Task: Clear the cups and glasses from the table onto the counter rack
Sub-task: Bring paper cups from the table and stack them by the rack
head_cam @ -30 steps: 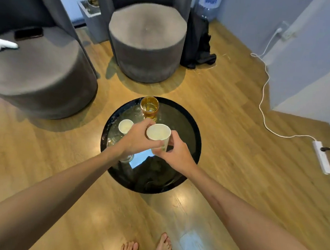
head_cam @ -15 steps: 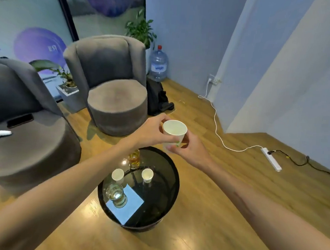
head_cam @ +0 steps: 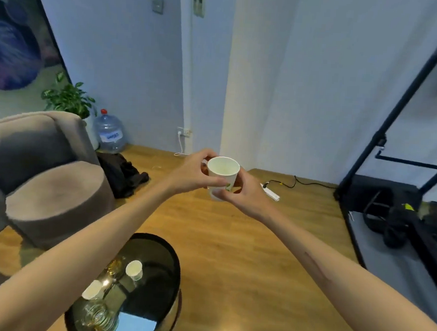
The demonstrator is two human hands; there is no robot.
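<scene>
Both hands hold one white paper cup point(head_cam: 222, 175) upright at chest height, well clear of the surface point(head_cam: 165, 269), which sits low at 6 o'clock. The left hand point(head_cam: 194, 172) wraps the cup's left side with fingers curled round it; the right hand point(head_cam: 241, 192) cradles it from the right and beneath, thumb across the front. The cup looks empty or nearly so, though its bottom is hard to read. The step in hand appears to be the carry to the counter rack, which is not in view, so the heading cannot be told from here. To do it well, I would keep the rim level, grip lightly since thin paper walls buckle under a squeeze, and likely let one hand take over, freeing the other for a second piece. Watch the white power strip point(head_cam: 270, 193) on the floor at 3 o'clock of the cup, and the dark gear point(head_cam: 398, 222) further right. Count on the surface: two small paper cups point(head_cam: 134, 269) point(head_cam: 91, 289), one clear glass point(head_cam: 98, 316) at the near edge, and one amber glass point(head_cam: 112, 267) partly hidden by the left forearm. With the held cup, that makes three cups and two glasses, four pieces left to clear.
</scene>
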